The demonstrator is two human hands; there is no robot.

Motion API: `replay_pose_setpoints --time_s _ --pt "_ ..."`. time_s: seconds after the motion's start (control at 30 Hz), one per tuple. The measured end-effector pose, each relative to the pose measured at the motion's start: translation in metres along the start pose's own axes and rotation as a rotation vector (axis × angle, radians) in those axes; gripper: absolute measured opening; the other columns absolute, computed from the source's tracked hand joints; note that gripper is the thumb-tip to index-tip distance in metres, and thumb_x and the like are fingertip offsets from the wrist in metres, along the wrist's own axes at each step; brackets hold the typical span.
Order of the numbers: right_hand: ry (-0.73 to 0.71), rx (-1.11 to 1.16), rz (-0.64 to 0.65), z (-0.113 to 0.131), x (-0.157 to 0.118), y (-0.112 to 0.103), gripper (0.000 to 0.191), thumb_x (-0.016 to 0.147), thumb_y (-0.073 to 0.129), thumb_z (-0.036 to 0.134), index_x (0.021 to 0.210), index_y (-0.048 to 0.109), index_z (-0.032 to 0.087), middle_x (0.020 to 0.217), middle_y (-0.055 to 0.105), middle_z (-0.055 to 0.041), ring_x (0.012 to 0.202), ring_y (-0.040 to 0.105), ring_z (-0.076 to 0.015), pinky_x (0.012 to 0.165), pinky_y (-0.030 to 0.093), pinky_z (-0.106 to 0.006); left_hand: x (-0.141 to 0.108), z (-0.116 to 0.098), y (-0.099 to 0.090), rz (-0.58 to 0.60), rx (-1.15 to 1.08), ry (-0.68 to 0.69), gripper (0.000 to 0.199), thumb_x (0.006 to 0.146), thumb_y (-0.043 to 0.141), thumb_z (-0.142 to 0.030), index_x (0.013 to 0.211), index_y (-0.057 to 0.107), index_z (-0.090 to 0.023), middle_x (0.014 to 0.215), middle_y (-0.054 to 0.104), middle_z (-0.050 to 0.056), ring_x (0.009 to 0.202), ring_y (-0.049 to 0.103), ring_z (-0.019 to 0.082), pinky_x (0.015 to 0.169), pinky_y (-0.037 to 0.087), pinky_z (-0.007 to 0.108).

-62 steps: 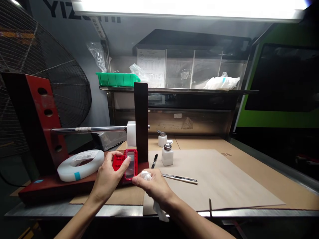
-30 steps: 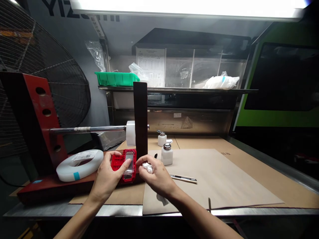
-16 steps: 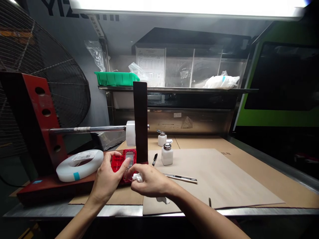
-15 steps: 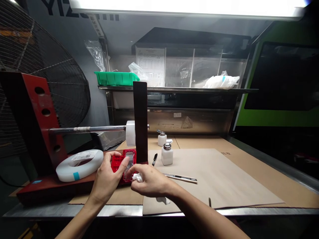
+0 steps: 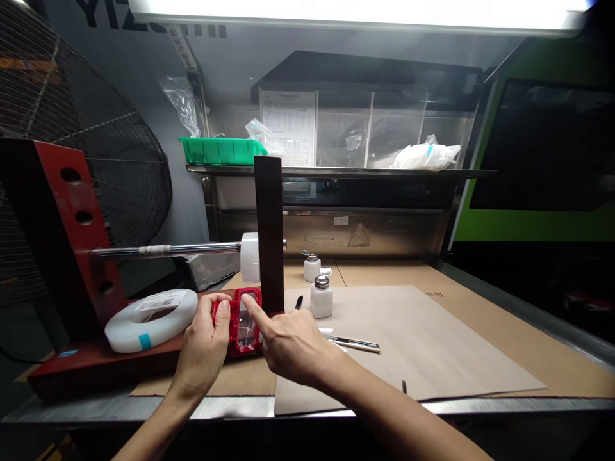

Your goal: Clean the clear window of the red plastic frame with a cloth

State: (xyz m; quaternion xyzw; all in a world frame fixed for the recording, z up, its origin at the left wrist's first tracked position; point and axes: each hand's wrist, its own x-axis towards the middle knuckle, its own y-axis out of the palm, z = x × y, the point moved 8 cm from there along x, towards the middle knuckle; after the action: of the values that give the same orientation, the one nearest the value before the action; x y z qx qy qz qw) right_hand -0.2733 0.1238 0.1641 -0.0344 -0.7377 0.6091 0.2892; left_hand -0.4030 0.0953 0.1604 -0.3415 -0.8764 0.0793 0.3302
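Note:
My left hand (image 5: 204,342) is closed on the left side of a red plastic case (image 5: 248,347) with a clear window (image 5: 246,330). The thumb lies over its front. My right hand (image 5: 298,342) reaches in from the right, its index finger stretched out onto the upper part of the window. Its other fingers are curled round a crumpled white tissue (image 5: 327,333), mostly hidden behind the hand. Left of the case, a roll of clear film (image 5: 151,338) lies on the dark red base of a stand. Behind my right hand is a utility knife (image 5: 358,344).
A dark upright post (image 5: 270,234) stands just behind the case; a metal rod (image 5: 202,248) carries a white roll (image 5: 250,257). Two white pump bottles (image 5: 321,299) and a black pen (image 5: 299,302) are on the paper-covered bench. A green bin (image 5: 223,152) sits on the shelf above.
My right hand has shifted its grip: the index finger now points up onto the top of the window, where it was bent lower down. My left thumb has drawn back left off the window.

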Motion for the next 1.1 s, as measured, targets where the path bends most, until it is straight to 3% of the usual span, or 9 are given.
replay_pose_setpoints --time_s 0.17,0.33,0.4,0.47,0.53,0.6,0.67,0.87,1.1 --pt "-0.027 -0.086 0.034 0.006 0.007 0.007 0.078 0.076 0.048 0.012 0.147 0.015 0.004 0.071 0.070 -0.0098 0.057 0.065 -0.0241 0.046 0.040 -0.030 -0.001 -0.001 -0.004 -0.008 0.011 -0.002 0.026 0.084 0.038 -0.050 0.089 0.048 -0.026 0.075 0.057 0.001 0.064 0.056 0.022 0.057 0.045 0.033" --pt "0.013 -0.011 0.043 0.000 0.006 0.002 0.078 0.079 0.049 0.021 0.148 0.013 0.014 0.076 0.072 -0.0084 0.060 0.065 -0.0243 0.049 0.039 -0.029 -0.001 0.005 -0.004 0.028 0.016 -0.008 0.028 0.084 0.038 -0.049 0.090 0.050 -0.025 0.082 0.060 0.003 0.074 0.058 0.024 0.067 0.047 0.035" --pt "0.081 0.049 0.026 -0.015 0.000 -0.002 0.072 0.082 0.048 0.023 0.147 0.017 0.018 0.081 0.072 -0.0068 0.065 0.066 -0.0226 0.053 0.039 -0.028 0.000 0.007 -0.003 0.053 0.016 -0.011 0.032 0.085 0.037 -0.051 0.095 0.051 -0.025 0.087 0.062 0.004 0.078 0.059 0.024 0.071 0.048 0.036" --pt "0.181 0.077 0.033 -0.039 -0.009 -0.001 0.052 0.085 0.046 0.022 0.137 0.038 0.022 0.088 0.072 -0.0060 0.073 0.065 -0.0211 0.057 0.039 -0.027 0.001 0.007 -0.003 0.085 0.017 -0.010 0.035 0.084 0.037 -0.054 0.098 0.052 -0.025 0.092 0.063 0.004 0.083 0.060 0.025 0.074 0.048 0.037" --pt "0.261 0.061 0.087 -0.067 -0.022 0.009 0.028 0.087 0.045 0.021 0.110 0.061 0.020 0.090 0.071 -0.0079 0.079 0.065 -0.0214 0.060 0.038 -0.027 0.002 0.009 -0.002 0.118 0.020 -0.011 0.035 0.083 0.038 -0.055 0.095 0.054 -0.027 0.089 0.065 0.003 0.085 0.061 0.026 0.076 0.047 0.036" --pt "0.307 0.037 0.161 -0.093 -0.037 0.025 0.021 0.086 0.048 0.022 0.086 0.068 0.015 0.085 0.071 -0.0121 0.075 0.064 -0.0231 0.059 0.037 -0.028 0.003 0.011 -0.002 0.132 0.021 -0.017 0.034 0.083 0.038 -0.056 0.091 0.054 -0.027 0.085 0.066 0.002 0.084 0.061 0.026 0.076 0.046 0.036" --pt "0.344 0.027 0.232 -0.114 -0.050 0.041 0.017 0.081 0.057 0.023 0.075 0.068 0.012 0.081 0.070 -0.0140 0.071 0.064 -0.0237 0.057 0.036 -0.028 0.004 0.013 -0.002 0.120 0.023 -0.028 0.035 0.083 0.037 -0.057 0.088 0.054 -0.027 0.082 0.066 0.001 0.081 0.061 0.025 0.074 0.046 0.035" --pt "0.385 0.069 0.277 -0.134 -0.071 0.063 0.010 0.076 0.063 0.021 0.081 0.069 0.015 0.087 0.069 -0.0118 0.075 0.063 -0.0214 0.058 0.036 -0.026 0.008 0.014 0.001 0.080 0.045 -0.092 0.043 0.067 0.059 -0.065 0.081 0.055 -0.024 0.072 0.064 0.000 0.069 0.060 0.024 0.064 0.046 0.034" --pt "0.329 0.148 0.105 -0.127 -0.074 0.036 0.016 0.083 0.059 0.019 0.098 0.065 0.016 0.086 0.069 -0.0070 0.074 0.061 -0.0184 0.060 0.035 -0.025 0.015 0.016 0.005 0.081 0.025 -0.137 0.047 0.062 0.063 -0.067 0.074 0.052 -0.023 0.061 0.058 -0.002 0.057 0.055 0.020 0.055 0.043 0.030"
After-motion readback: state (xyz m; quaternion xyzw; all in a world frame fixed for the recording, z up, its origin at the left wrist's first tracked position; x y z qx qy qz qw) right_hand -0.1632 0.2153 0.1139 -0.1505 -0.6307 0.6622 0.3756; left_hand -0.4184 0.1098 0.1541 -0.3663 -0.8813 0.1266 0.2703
